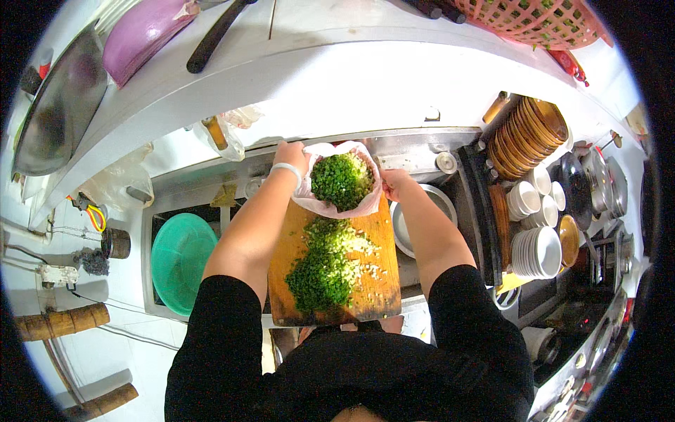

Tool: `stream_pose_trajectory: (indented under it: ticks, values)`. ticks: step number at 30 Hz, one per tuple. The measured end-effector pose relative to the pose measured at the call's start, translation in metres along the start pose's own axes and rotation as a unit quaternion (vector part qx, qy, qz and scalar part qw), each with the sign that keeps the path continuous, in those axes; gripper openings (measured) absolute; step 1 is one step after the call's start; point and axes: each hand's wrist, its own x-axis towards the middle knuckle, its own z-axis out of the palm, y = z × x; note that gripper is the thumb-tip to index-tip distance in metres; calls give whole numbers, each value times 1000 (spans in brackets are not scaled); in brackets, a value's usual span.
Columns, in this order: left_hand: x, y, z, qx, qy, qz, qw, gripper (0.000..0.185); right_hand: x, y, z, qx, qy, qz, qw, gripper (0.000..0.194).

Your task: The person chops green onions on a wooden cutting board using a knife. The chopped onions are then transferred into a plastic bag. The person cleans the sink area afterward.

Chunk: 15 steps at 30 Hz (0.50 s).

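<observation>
A whitish plastic bag with its mouth spread wide holds a heap of chopped green onions. My left hand grips the bag's rim at the far left, a pale band on its wrist. On the opposite side, my right hand pinches the rim. Below the bag lies a wooden cutting board, set across the sink. More chopped green onion covers its middle, dark green at left and pale pieces scattered at right. The bag hides the board's far end.
Left of the board, a green plastic basket sits in a sink basin; a round metal basin is at right. Stacked brown bowls and white bowls crowd the right. Overhead, a shelf bears a black-handled tool and a pink basket.
</observation>
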Motion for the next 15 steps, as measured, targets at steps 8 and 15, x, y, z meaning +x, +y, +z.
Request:
stream_pose_trajectory:
  ticks: [8,15]
  values:
    - [10,-7,-50,-85,20,-33,996,34,-102,-67,-21,-64,23,-254,965,15]
    - [-18,5,-84,-86,-91,-107,986,57,-174,-83,-24,-442,193,-400,779,62]
